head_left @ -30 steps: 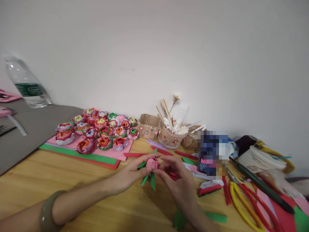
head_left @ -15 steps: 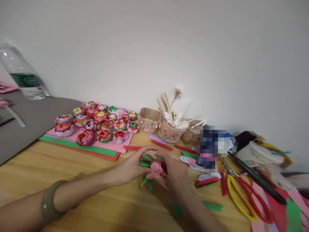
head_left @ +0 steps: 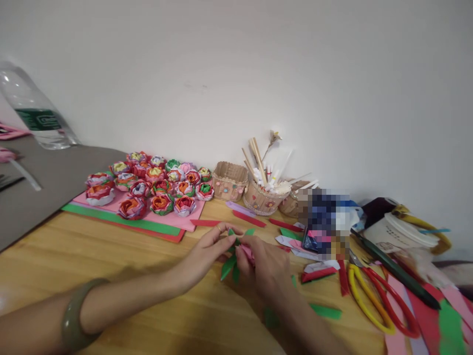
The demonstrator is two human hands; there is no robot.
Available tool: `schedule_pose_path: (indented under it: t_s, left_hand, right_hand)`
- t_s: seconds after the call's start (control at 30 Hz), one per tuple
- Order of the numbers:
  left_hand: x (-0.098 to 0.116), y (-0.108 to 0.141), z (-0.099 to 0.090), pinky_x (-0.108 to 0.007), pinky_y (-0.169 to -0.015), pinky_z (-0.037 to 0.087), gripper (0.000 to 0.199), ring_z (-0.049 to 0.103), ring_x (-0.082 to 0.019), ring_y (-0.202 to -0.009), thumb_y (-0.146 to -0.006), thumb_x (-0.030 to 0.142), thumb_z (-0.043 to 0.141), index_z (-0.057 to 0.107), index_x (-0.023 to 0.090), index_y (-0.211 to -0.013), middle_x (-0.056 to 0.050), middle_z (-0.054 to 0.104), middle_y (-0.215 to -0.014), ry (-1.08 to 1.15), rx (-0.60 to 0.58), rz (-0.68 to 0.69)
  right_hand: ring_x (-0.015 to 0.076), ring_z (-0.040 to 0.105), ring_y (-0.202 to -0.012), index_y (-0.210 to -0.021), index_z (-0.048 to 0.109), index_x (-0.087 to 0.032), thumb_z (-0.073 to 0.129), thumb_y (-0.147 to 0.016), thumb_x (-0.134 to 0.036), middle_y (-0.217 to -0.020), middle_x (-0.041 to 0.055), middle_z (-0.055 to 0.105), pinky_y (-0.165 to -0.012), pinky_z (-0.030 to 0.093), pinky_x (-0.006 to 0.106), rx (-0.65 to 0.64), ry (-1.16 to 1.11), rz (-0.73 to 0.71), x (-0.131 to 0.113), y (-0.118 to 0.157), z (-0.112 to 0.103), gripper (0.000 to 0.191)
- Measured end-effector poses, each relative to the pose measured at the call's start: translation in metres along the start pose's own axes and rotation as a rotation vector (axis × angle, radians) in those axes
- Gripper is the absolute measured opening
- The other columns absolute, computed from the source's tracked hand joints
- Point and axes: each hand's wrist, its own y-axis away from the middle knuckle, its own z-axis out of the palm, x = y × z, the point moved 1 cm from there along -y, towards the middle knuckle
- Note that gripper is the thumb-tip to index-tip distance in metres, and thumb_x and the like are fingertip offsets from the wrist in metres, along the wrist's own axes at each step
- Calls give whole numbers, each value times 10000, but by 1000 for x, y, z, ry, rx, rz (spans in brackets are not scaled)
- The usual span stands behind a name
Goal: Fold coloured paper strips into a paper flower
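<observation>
Between my two hands, just above the wooden table (head_left: 148, 266), is a paper flower (head_left: 229, 267) with pointed green petals and a folded pink centre. My left hand (head_left: 214, 251) pinches one of the green petals between thumb and fingers. My right hand (head_left: 269, 264) is closed around the pink centre, which it mostly covers. Several finished paper flowers (head_left: 161, 203) in mixed colours stand on stacked coloured sheets (head_left: 121, 218) at the back left.
Craft-stick baskets (head_left: 229, 181) stand along the wall, one full of sticks. To the right lie yellow-and-red handled scissors (head_left: 369, 301), a dark green pen-like tool (head_left: 402, 273), a white tub (head_left: 399, 236) and paper strips. A plastic bottle (head_left: 37, 111) stands on a grey mat (head_left: 70, 170).
My right hand has closed further over the pink centre. The flower has turned, and my left thumb and fingers now pinch a green petal. The view has shifted slightly.
</observation>
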Motion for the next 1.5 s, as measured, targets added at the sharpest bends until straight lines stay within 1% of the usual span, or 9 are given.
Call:
schedule_pose_path:
  t_s: [0.1, 0.23, 0.63, 0.8, 0.97, 1.2, 1.3, 1.4, 1.5]
  left_hand:
    - [-2, 0, 4, -237, -626, 419, 244, 539, -133, -684, -743, 402, 575, 566, 158, -747, -5, 581, -717, -80, 79, 89]
    - [-2, 1, 6, -236, -610, 409, 232, 507, -118, -612, -772, 350, 544, 544, 157, -645, 11, 551, -623, -167, 108, 190]
    - [2, 2, 2, -225, -562, 417, 242, 494, -116, -605, -748, 364, 566, 538, 155, -628, 15, 514, -600, -169, 123, 175]
    - [5, -2, 0, -237, -564, 432, 231, 537, -138, -667, -702, 382, 603, 568, 154, -703, -8, 571, -689, -107, 79, 85]
    - [9, -7, 1, -241, -597, 411, 271, 497, -116, -624, -530, 206, 726, 500, 173, -677, 40, 513, -628, -118, 265, 188]
    - [7, -10, 1, -255, -601, 407, 191, 489, -115, -592, -560, 188, 669, 482, 171, -596, 38, 509, -595, -163, 259, 151]
    - [9, -10, -1, -253, -613, 413, 160, 505, -119, -609, -547, 154, 658, 507, 163, -601, 27, 530, -617, -253, 308, 149]
    - [10, -8, 0, -243, -583, 420, 132, 518, -118, -595, -577, 166, 639, 522, 164, -640, 26, 550, -622, -273, 277, 148]
    - [7, -7, 0, -228, -543, 422, 128, 529, -113, -568, -613, 197, 626, 528, 169, -690, 32, 564, -618, -265, 232, 153]
  right_hand:
    - [123, 569, -479, -828, 564, -159, 425, -869, -205, -560, 13, 615, -476, 353, 228, -18, 1, -5, -4, 1, 0, 152]
    - [133, 560, -473, -763, 545, -174, 440, -879, -326, -540, 16, 599, -461, 335, 242, -27, 50, -53, -6, 2, 1, 217]
    - [95, 429, -389, -697, 474, -198, 403, -799, -77, -482, -38, 494, -436, 277, 222, 15, -35, -142, -4, 2, 0, 174]
    - [102, 466, -423, -707, 485, -203, 422, -807, -101, -489, -30, 520, -461, 306, 221, 13, -2, -129, 0, 5, 0, 156]
    - [112, 476, -423, -727, 481, -197, 450, -823, -126, -481, -25, 519, -458, 308, 230, 64, 59, -143, 2, 5, 0, 123]
    - [121, 499, -429, -793, 519, -170, 425, -873, -275, -507, -3, 553, -445, 322, 245, -12, 27, -155, -4, 4, -2, 162]
    - [139, 523, -485, -821, 533, -167, 411, -885, -350, -546, 7, 568, -475, 354, 257, 16, -101, -96, -3, 3, -5, 229]
    - [160, 553, -617, -840, 547, -178, 483, -850, -203, -668, 31, 607, -571, 408, 273, 115, -161, 93, 2, -1, -8, 70]
    - [186, 575, -786, -891, 575, -190, 532, -813, -162, -833, 56, 638, -674, 447, 299, 47, -298, 256, 6, -5, -5, 94]
